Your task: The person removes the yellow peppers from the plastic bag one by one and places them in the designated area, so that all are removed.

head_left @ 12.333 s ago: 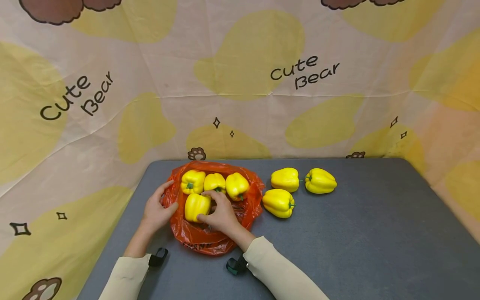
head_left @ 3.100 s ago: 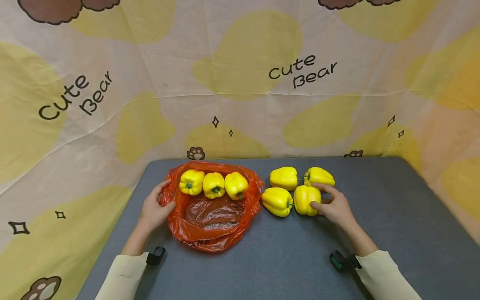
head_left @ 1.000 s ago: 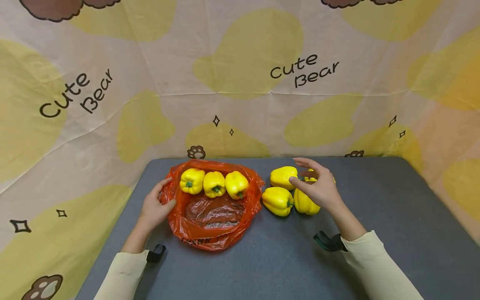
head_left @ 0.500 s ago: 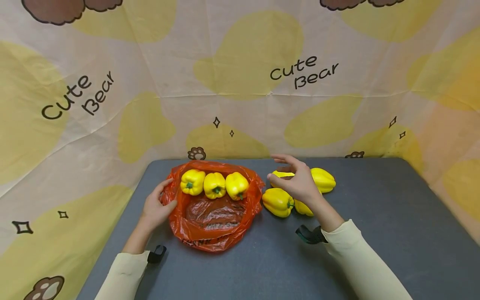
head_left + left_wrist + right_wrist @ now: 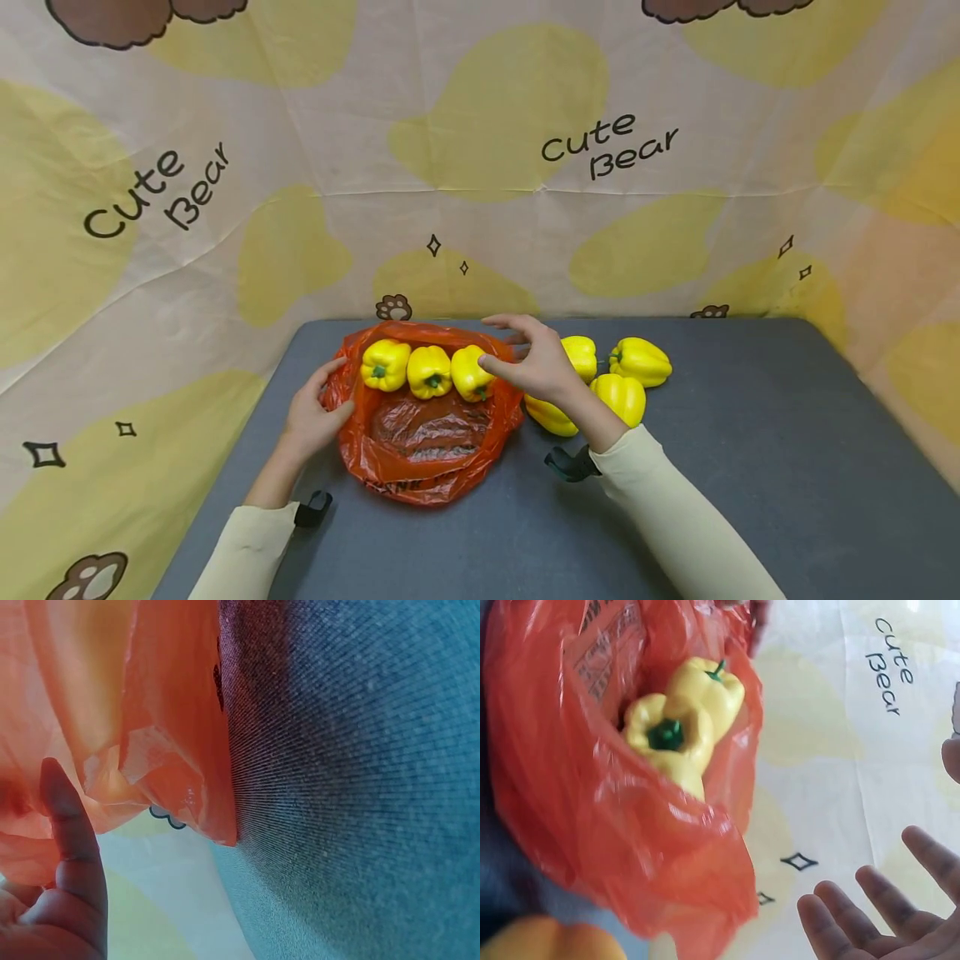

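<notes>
Right hand (image 5: 543,363) is splayed and empty, but dipping low could snag the bag (image 5: 375,462), and can't tell if left hand (image 5: 311,421) actually grips it.

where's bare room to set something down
Bare tabletop: right of the four loose yellow bell peppers, and nearer than the red plastic bag. Inside the bag, the near half is free; three yellow bell peppers crowd its far side.
</notes>
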